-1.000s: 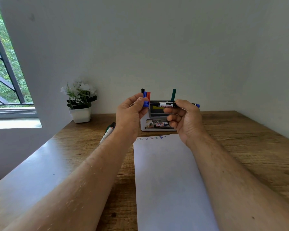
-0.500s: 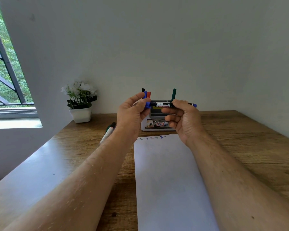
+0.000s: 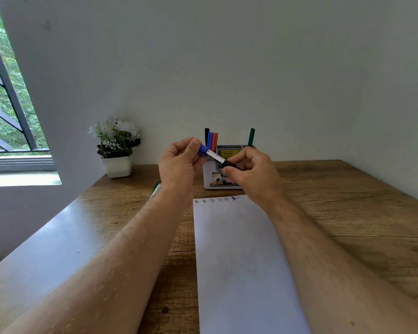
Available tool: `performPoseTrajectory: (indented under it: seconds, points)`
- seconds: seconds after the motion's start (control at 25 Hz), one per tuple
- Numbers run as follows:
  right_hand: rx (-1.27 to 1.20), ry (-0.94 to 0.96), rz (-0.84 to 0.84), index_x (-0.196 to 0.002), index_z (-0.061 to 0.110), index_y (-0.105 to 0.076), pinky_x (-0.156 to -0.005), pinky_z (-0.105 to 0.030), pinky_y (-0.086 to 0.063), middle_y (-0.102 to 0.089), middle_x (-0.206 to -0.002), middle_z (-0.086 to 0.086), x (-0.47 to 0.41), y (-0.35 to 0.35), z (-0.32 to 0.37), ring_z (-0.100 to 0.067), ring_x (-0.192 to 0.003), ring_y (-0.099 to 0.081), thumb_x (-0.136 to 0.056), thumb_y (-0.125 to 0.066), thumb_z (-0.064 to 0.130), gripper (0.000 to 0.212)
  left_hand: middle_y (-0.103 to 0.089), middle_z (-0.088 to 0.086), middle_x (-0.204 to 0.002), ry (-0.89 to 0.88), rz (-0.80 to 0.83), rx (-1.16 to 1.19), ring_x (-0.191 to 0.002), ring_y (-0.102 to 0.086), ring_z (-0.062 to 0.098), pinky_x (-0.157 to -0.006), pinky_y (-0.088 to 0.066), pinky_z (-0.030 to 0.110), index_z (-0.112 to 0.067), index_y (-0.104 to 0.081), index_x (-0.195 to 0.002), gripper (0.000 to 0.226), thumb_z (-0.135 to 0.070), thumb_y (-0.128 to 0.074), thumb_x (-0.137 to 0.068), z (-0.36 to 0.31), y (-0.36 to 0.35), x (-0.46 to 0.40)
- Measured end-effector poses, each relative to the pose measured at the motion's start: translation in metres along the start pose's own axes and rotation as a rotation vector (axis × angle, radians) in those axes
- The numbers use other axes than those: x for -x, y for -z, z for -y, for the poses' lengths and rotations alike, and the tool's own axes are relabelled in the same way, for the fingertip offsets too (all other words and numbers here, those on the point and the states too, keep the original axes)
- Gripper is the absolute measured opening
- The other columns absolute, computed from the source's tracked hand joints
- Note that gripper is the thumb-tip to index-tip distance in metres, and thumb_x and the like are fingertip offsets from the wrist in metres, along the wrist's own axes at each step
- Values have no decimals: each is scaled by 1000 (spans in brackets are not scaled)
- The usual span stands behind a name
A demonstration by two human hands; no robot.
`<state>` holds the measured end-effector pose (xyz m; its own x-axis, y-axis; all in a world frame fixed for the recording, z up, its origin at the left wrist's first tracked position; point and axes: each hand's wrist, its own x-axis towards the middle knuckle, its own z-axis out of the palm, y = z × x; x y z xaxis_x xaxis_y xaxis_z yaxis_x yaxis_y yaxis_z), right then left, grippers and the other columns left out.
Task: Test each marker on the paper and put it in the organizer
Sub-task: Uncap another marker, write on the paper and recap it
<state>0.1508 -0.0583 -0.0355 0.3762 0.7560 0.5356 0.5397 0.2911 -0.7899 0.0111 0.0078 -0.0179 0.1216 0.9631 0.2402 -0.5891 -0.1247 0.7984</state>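
With the blue marker (image 3: 214,155) held above the table (image 3: 348,213), left hand (image 3: 179,162) fingers pinching its cap, right hand (image 3: 251,174) fingers gripping its barrel, a half-seated cap could slip off before the organizer (image 3: 209,174).

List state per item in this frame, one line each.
blue marker: capped, tilted, held above the desk by both hands
left hand: grip on the blue cap
right hand: grip on the barrel
organizer: upright, holds four markers
paper: flat, row of scribbles along its far edge
green marker: lying on the desk, capped, mostly hidden by the left wrist
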Motion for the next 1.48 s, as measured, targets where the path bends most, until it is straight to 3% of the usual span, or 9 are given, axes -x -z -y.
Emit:
performPoseTrajectory:
  seconds: [0.12,0.4,0.64,0.8,1.0,1.16,1.24,1.32,1.48]
  points:
    - [155,157,-48,-86,26,-57,-56,-19,-55,-68,-80,9,2,-5,-1,-5,-69,-68,-83,-77,17,22,-75,7,-88,8,-34,-19,-84,-74,17,-67,-58,26,-10,-66,-99,7,-12,-66,-92,1,2,-2]
    - [287,410,-69,-85,26,-49,-49,-15,-51,-56,-72,16,4,-8,-1,-5,-59,-61,-88,-69,20,21,-75,6,-81,24,-31,-8,-78,-74,16,-63,-57,24,-9,-68,-94,6,-13,-69,-90,2,0,-3]
    - [150,318,-84,-78,33,-48,-47,-15,-50,-59,-72,13,2,-12,-1,-4,-71,-63,-85,-73,20,29,-73,12,-95,34,-22,-49,-84,-73,17,-68,-58,26,-6,-67,-101,11,-13,-66,-92,5,-2,-5]
    - [103,248,-104,-75,34,-48,-45,-17,-51,-59,-71,11,0,-15,-4,-5,-69,-63,-83,-75,22,30,-73,14,-97,26,6,-42,-86,-74,21,-69,-59,28,-5,-64,-110,19,-10,-66,-92,6,-3,-3]
    - [61,176,-136,-78,31,-50,-46,-8,-44,-61,-73,9,-5,-17,-6,6,-64,-61,-85,-73,28,24,-75,12,-97,-28,105,-168,-88,-75,25,-74,-61,38,-27,-57,-124,40,-9,-69,-90,18,-14,8]
    - [62,154,-120,-80,29,-54,-50,-13,-51,-64,-75,10,-4,-18,-6,2,-65,-65,-86,-72,33,19,-75,10,-96,-80,137,-224,-89,-75,25,-76,-62,40,-28,-51,-130,48,-8,-69,-90,21,-12,7]
    - [70,149,-85,-82,28,-60,-59,-24,-60,-67,-76,10,-3,-14,-6,-4,-68,-68,-89,-68,39,16,-75,10,-94,-137,139,-258,-86,-75,24,-73,-62,38,-28,-50,-127,48,-6,-69,-89,19,-9,6]
    - [66,109,-76,-86,24,-66,-66,-32,-62,-70,-80,9,-3,-10,-5,-8,-74,-70,-93,-59,48,26,-75,7,-88,-177,114,-244,-85,-75,24,-71,-62,39,-33,-51,-119,47,-3,-70,-88,17,-8,6]
    - [143,41,-140,-95,21,-68,-63,-23,-55,-68,-86,7,-5,-7,-9,-11,-82,-68,-102,-40,49,41,-74,6,-90,-238,106,-317,-82,-76,21,-71,-63,40,-39,-49,-114,51,-2,-72,-86,18,-10,9]
